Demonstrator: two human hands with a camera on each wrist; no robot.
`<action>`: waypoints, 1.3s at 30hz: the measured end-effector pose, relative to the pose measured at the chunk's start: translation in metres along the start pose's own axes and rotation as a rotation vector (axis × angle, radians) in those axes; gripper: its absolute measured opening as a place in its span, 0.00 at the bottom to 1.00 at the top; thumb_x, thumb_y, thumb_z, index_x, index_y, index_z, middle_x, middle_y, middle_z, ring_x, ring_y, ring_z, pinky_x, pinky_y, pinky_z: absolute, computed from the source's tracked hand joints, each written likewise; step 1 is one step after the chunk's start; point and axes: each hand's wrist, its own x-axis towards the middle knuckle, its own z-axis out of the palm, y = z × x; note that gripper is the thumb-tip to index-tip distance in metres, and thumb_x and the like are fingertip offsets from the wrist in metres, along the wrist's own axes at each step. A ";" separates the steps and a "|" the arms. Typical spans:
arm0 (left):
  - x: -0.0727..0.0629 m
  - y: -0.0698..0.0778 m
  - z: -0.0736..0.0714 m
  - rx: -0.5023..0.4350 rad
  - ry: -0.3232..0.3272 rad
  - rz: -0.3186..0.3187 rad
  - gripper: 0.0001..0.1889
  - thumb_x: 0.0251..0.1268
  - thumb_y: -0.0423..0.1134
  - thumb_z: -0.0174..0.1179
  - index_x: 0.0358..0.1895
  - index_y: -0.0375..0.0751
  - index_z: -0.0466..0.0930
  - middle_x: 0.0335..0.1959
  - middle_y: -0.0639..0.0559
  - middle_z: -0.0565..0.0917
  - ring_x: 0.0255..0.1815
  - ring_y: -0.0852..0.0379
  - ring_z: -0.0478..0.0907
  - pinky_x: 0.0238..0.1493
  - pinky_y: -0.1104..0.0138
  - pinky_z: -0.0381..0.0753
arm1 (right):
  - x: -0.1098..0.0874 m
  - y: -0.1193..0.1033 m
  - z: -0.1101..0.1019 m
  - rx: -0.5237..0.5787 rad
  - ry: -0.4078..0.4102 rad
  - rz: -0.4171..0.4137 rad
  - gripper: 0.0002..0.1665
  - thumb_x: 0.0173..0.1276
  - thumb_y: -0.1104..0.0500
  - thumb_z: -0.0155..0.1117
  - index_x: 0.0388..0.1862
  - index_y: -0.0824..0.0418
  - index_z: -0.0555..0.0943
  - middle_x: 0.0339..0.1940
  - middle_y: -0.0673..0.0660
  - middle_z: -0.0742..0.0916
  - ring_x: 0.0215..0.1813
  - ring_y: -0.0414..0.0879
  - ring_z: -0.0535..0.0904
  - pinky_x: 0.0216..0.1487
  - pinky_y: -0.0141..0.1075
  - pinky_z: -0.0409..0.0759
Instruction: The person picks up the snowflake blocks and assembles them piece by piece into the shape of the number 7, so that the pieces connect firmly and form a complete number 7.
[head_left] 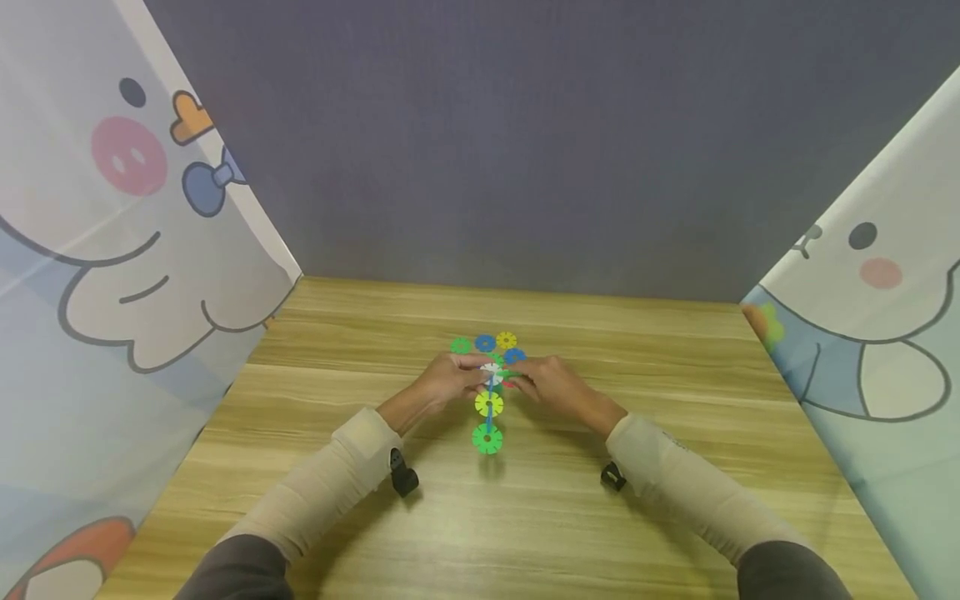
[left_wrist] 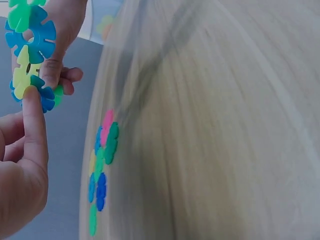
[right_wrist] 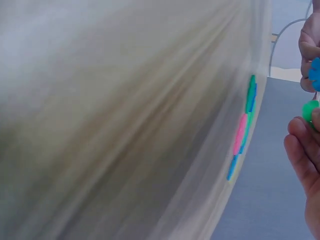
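Above the tabletop, a chain of slotted plastic snowflake discs points toward me, with a green disc (head_left: pixel 487 438) at its near end. Farther along are a yellow disc (head_left: pixel 489 404) and a white disc (head_left: pixel 492 373), joined by blue discs set edge-on. My left hand (head_left: pixel 448 382) pinches the chain at its far end, around the white disc. From the other side, my right hand (head_left: pixel 558 385) pinches a small green disc (right_wrist: pixel 309 109) against that same end. In the left wrist view, a fingertip of the left hand lies on the yellowish disc (left_wrist: pixel 22 75). Fingers partly hide the join.
Several loose discs lie flat on the wooden table (head_left: pixel 360 333) just beyond the hands, among them a green one (head_left: pixel 461 345), a blue one (head_left: pixel 485 342), a yellow one (head_left: pixel 506 340) and a pink one (left_wrist: pixel 107 125). A grey panel (head_left: pixel 480 150) stands behind, with printed cloths at both sides.
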 end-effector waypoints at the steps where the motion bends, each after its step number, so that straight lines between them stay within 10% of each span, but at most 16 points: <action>1: -0.001 0.002 -0.001 0.007 -0.004 0.000 0.20 0.74 0.32 0.60 0.66 0.33 0.77 0.42 0.50 0.84 0.35 0.61 0.81 0.41 0.73 0.87 | 0.001 0.000 -0.001 0.013 -0.007 0.010 0.07 0.70 0.63 0.69 0.44 0.65 0.87 0.29 0.54 0.91 0.23 0.34 0.77 0.27 0.23 0.79; 17: -0.005 0.001 -0.009 0.093 -0.015 0.021 0.23 0.75 0.35 0.60 0.69 0.37 0.74 0.43 0.50 0.83 0.39 0.59 0.81 0.48 0.69 0.87 | 0.010 0.011 -0.025 0.183 -0.067 0.207 0.12 0.80 0.57 0.57 0.47 0.60 0.85 0.30 0.53 0.89 0.26 0.36 0.76 0.31 0.32 0.80; 26: -0.004 -0.003 -0.009 0.048 -0.038 0.026 0.23 0.75 0.35 0.60 0.70 0.36 0.74 0.27 0.56 0.74 0.28 0.62 0.69 0.36 0.72 0.72 | 0.015 0.032 -0.021 0.142 -0.086 0.338 0.13 0.79 0.58 0.58 0.50 0.63 0.85 0.37 0.53 0.91 0.33 0.38 0.82 0.36 0.36 0.83; 39: -0.005 -0.003 -0.010 0.069 -0.022 0.012 0.23 0.75 0.36 0.60 0.70 0.38 0.75 0.32 0.55 0.78 0.33 0.61 0.74 0.44 0.69 0.81 | 0.030 0.048 -0.010 0.091 -0.190 0.472 0.12 0.76 0.58 0.62 0.50 0.62 0.86 0.43 0.57 0.91 0.46 0.51 0.87 0.51 0.47 0.86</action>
